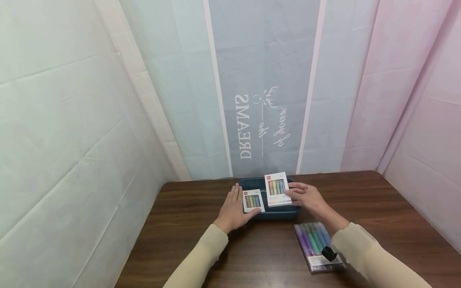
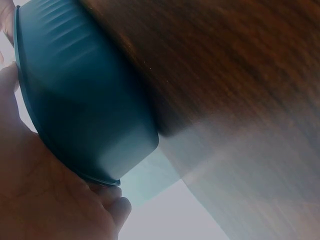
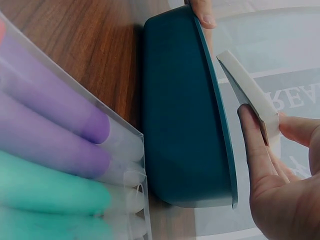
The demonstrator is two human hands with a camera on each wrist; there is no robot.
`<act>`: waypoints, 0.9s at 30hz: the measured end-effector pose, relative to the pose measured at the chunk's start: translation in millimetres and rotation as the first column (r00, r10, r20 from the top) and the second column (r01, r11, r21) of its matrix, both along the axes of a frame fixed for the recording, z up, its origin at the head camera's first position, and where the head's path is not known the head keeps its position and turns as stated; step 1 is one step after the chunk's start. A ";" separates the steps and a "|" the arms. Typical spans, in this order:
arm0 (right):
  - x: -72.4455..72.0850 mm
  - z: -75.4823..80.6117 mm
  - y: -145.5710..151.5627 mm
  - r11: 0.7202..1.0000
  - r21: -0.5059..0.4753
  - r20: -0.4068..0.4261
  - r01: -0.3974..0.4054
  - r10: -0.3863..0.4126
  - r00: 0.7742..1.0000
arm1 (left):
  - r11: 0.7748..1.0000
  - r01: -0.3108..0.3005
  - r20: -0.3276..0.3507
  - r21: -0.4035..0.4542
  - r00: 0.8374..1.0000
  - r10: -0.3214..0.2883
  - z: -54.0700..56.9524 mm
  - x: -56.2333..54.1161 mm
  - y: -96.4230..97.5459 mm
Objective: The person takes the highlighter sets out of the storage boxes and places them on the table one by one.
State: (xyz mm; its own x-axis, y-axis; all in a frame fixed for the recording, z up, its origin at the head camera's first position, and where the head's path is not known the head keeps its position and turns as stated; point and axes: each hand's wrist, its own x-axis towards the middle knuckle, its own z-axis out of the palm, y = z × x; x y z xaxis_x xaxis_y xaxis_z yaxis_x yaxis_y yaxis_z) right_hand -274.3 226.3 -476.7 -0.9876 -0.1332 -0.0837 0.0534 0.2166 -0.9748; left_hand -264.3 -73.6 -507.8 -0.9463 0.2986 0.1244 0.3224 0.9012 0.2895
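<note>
A dark teal plastic bin (image 1: 277,215) stands near the table's back edge. My left hand (image 1: 233,209) rests at its left end, fingers straight along the side and thumb reaching over the front rim. Beside that thumb, a white windowed box of coloured sticks (image 1: 253,201) sits in the bin's left part. My right hand (image 1: 306,197) pinches a second white windowed box (image 1: 276,189) by its right edge. It is tilted over the bin's right part; in the right wrist view, the pinched box (image 3: 250,90) is above the rim, apart from it.
A clear pack of thick markers (image 1: 317,244) in purple, green and blue lies on the brown wooden table (image 1: 259,252), near my right forearm. A small black object (image 1: 329,253) shows at that sleeve. Behind the table hangs a printed cloth (image 1: 266,60).
</note>
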 end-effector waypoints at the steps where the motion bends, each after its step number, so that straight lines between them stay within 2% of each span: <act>1: 1.4 -0.2 0.6 1.000 -0.002 0.001 -0.004 0.004 1.000 | 1.000 0.001 -0.001 0.003 1.000 -0.001 -0.3 0.3 -0.2; 10: 8.3 -4.1 4.9 1.000 -0.025 0.028 0.013 -0.012 1.000 | 1.000 0.004 -0.016 -0.005 1.000 -0.004 -2.5 1.1 -0.5; 18: 18.1 -6.7 8.0 1.000 -0.012 -0.019 -0.022 0.022 1.000 | 1.000 0.010 -0.020 -0.004 1.000 -0.011 -2.3 2.9 -0.5; 27: 27.3 -8.8 10.2 0.999 -0.012 -0.022 -0.035 0.035 0.999 | 1.000 0.001 -0.015 0.002 1.000 -0.001 -4.1 3.6 -0.5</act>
